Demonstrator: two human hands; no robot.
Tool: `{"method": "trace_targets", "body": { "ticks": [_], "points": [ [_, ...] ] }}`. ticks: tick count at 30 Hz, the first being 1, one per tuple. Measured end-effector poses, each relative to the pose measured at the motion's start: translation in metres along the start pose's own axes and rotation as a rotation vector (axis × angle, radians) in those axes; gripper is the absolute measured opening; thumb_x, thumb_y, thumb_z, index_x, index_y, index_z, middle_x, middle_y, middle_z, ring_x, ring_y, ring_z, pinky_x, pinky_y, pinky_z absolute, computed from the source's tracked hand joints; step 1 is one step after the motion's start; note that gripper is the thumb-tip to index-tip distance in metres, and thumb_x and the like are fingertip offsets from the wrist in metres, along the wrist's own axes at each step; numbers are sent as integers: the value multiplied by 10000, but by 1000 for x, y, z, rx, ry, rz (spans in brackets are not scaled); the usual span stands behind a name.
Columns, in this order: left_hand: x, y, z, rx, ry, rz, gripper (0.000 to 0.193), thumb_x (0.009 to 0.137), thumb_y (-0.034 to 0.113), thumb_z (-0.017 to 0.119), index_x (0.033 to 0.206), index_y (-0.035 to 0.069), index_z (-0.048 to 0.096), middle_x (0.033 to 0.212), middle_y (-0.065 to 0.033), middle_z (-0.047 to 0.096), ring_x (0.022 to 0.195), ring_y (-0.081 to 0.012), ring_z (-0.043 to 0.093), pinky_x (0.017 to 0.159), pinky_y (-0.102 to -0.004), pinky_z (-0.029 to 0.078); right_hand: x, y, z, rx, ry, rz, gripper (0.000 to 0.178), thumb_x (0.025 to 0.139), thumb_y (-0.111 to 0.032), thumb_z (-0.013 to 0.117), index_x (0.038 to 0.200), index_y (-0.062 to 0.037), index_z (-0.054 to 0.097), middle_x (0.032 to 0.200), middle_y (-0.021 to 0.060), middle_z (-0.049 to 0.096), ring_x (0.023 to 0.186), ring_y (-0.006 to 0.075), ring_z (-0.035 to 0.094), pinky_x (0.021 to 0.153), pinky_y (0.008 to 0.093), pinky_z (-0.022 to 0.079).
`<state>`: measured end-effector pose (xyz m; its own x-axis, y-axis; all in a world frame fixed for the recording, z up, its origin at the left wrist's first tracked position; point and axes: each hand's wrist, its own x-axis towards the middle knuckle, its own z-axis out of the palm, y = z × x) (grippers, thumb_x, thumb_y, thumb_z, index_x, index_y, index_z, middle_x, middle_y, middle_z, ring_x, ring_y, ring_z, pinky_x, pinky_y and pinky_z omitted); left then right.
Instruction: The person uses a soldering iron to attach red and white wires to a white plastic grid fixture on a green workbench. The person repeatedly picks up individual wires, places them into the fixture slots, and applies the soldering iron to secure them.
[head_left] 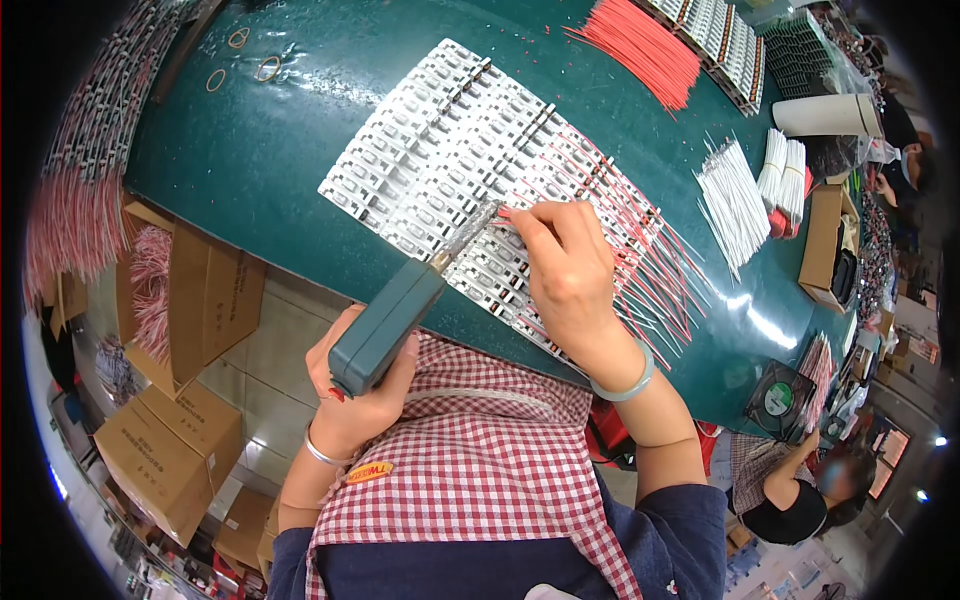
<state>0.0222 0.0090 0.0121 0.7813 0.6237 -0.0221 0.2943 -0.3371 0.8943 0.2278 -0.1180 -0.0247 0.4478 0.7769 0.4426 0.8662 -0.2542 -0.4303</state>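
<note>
My left hand [365, 385] is wrapped around a soldering iron [390, 320] with a boxy dark green handle and a silvery metal tip. Its tip reaches the rows of small white plastic holders [430, 150] with metal contacts, laid in a slanted block on the table. Just beside the tip, my right hand [570, 260] pinches the end of a thin red wire [504, 214] against one of the holders. Under and past that hand, red and white wires [650, 260] fan out to the right from the holders. The exact joint at the tip is too small to make out.
The green table [270, 150] carries red wires [640, 50], white wires [735, 200] and rubber bands [268, 68]. A small fan [780, 395] stands near the right edge. Cardboard boxes [170, 450] sit at lower left. A co-worker [800, 490] sits at lower right.
</note>
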Motion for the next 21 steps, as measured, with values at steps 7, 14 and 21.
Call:
{"method": "trace_targets", "body": {
  "ticks": [7, 14, 21],
  "points": [
    [-17, -12, -5, -22, 75, 0, 247, 773, -6, 758, 1007, -66, 709, 951, -172, 710, 785, -227, 711, 698, -295, 559, 0, 1, 1, -9, 19, -12, 288, 721, 84, 655, 1005, 40, 667, 925, 118, 591, 843, 275, 567, 655, 369, 499],
    [-14, -9, -6, -14, 80, 56, 240, 781, -13, 749, 1012, -65, 715, 959, -173, 718, 801, -238, 717, 712, -305, 569, 0, -3, -1, 12, 78, -27, 284, 721, 74, 662, 1002, 32, 668, 898, 117, 601, 797, 269, 573, 639, 369, 495],
    [-16, -9, -6, -27, 66, 45, 254, 777, -21, 747, 1022, -76, 709, 965, -173, 719, 809, -234, 720, 721, -307, 572, -6, -8, 1, 38, 51, -19, 299, 726, 76, 667, 1021, 29, 676, 894, 112, 607, 771, 267, 574, 631, 368, 493]
  ]
}}
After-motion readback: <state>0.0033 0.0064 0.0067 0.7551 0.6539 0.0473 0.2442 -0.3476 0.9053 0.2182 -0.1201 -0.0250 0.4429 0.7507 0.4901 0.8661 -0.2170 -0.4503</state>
